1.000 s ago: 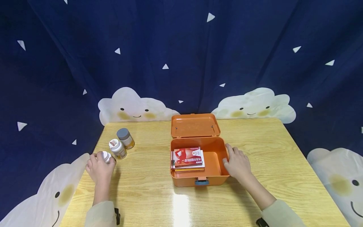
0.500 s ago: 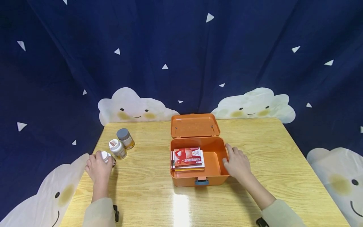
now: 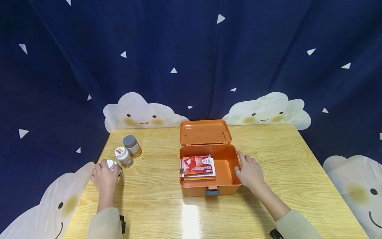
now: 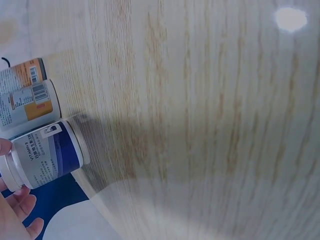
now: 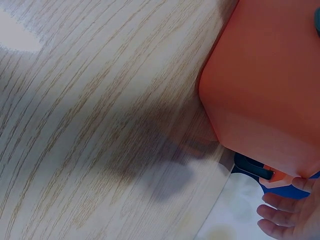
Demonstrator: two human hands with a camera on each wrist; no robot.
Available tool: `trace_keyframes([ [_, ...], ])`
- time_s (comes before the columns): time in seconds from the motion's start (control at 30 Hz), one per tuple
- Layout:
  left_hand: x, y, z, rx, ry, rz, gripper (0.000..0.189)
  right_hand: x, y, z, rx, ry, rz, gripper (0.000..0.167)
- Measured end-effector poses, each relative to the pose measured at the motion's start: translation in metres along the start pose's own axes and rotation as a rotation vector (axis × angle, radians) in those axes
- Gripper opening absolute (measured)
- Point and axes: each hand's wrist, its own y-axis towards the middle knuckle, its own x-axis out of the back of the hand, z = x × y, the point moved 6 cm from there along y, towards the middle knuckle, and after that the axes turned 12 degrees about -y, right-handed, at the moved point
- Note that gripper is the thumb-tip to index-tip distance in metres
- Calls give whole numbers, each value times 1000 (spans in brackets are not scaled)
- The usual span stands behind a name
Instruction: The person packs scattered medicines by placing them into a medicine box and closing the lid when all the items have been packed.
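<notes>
My left hand (image 3: pixel 104 176) grips a white pill bottle (image 4: pixel 47 155) with a blue-banded label around its cap end. In the left wrist view its base is close to the tabletop; whether it touches cannot be told. Two more bottles stand just behind: a white-capped pill bottle (image 3: pixel 124 156) and a grey-capped one (image 3: pixel 132 146). At the table's middle is an orange storage box (image 3: pixel 209 191) with its lid (image 3: pixel 206 132) folded back. My right hand (image 3: pixel 250 172) holds the box's right wall, thumb over the rim, fingers outside. A red medicine carton (image 3: pixel 197 165) tops a stack inside, left.
The wooden table (image 3: pixel 155 205) extends on both sides of the box. A dark blue curtain (image 3: pixel 191 39) with clouds hangs behind and beside it. A blue-grey latch (image 3: pixel 212 192) is on the box's front. The box's right half shows bare floor.
My left hand and its pill bottle have shifted very slightly left since a second ago. The right hand and the storage box look unmoved.
</notes>
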Motion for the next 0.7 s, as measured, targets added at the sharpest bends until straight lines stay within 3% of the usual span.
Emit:
trace_keyframes([
  [0.7,3,-6,-2,-10,-5,-21,46,1,0,0,5,1,-4,56],
])
